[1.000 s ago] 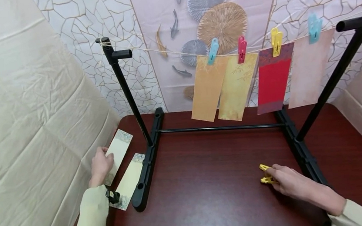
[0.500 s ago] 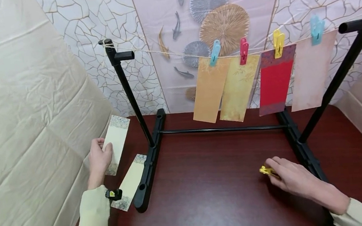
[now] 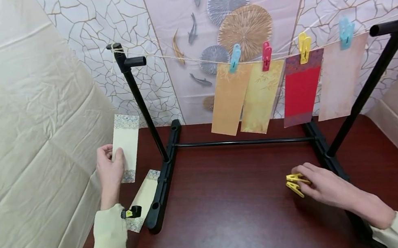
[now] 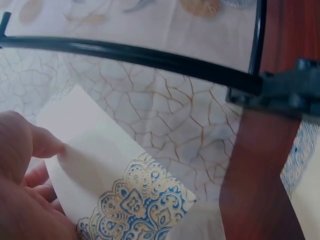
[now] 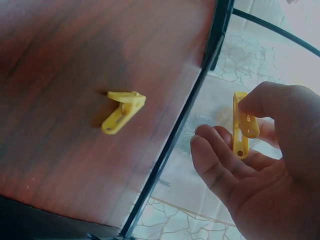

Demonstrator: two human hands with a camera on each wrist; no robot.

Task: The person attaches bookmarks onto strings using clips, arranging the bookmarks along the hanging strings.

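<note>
1. Left hand (image 3: 109,167): closed in a pinch on 1 white card (image 3: 127,142), patterned in blue at the ends; thumb on the front face, fingertips behind. Held raised, left of the rack (image 3: 241,142).
2. Right hand (image 3: 325,185): pinching 1 yellow clip (image 5: 248,127) above the table (image 3: 233,234), thumb against 1 arm; how far squeezed, cannot tell.
3. Loose yellow clip (image 5: 131,106): on the table, near the right hand.
4. Cream card (image 3: 146,197): on the table, against or partly under the left foot (image 3: 164,175); cannot tell which.
5. Hung from the cord (image 3: 184,56): orange card (image 3: 231,100), gold card (image 3: 262,100), red card (image 3: 302,91), pink card (image 3: 342,83).
6. Risk, white card: could crease, from pressing too hard; could tilt, from holding at 1 long edge; could scrape the left post (image 3: 143,106), from passing too close.
7. Risk, pinched clip: could slip, from a narrow fingertip hold.
8. Risk, cord: could sway and shift the hung cards, from a tug.
</note>
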